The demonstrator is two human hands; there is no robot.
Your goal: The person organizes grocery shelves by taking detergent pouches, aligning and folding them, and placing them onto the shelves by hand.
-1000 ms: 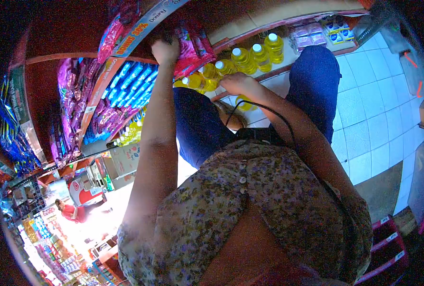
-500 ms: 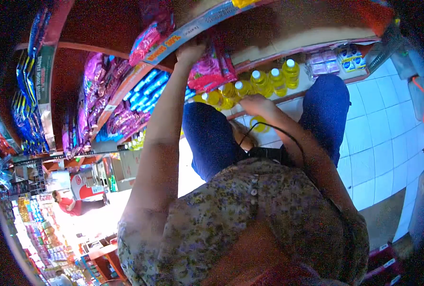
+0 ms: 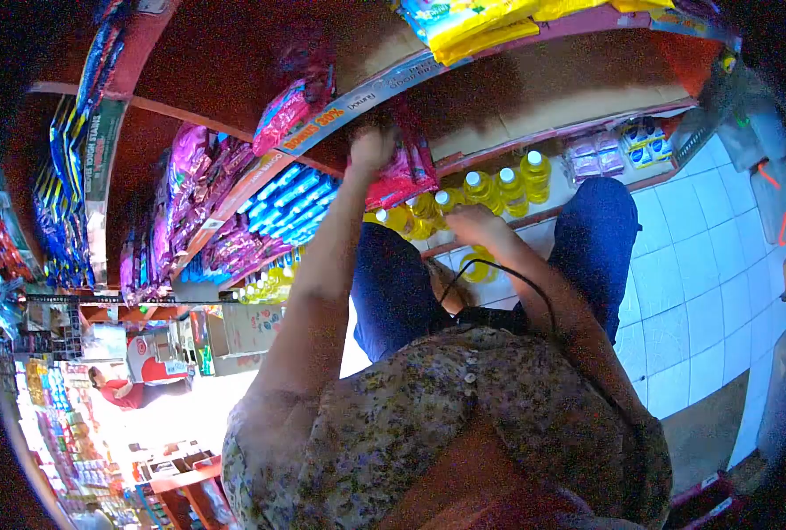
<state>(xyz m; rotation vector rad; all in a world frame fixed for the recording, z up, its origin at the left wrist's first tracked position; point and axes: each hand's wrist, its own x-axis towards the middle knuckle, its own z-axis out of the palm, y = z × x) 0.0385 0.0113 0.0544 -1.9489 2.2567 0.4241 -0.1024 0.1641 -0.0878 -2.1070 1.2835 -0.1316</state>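
Observation:
My left hand (image 3: 373, 148) reaches up to the shelf, its fingers curled in beside a stack of bright pink packets (image 3: 408, 168). What they close on, if anything, is hidden. Lower and to the right, my right hand (image 3: 479, 226) is closed just in front of a row of yellow liquid bottles with white caps (image 3: 481, 187). Its fingertips come close to one bottle (image 3: 447, 200); whether they touch it I cannot tell. Another yellow bottle (image 3: 478, 265) is partly hidden below my right forearm.
Blue packets (image 3: 289, 201) and purple packets (image 3: 181, 181) fill the shelves at left. Yellow packets (image 3: 490, 25) lie above the shelf's edge strip (image 3: 358, 99). Small boxed packs (image 3: 647, 141) sit past the bottles. White floor tiles (image 3: 676, 265) extend right. A person in red (image 3: 121, 389) is far left.
My left hand has come down from behind the shelf edge and shows more fully beside the pink packets. My right hand has stayed near the bottles. The view has shifted slightly.

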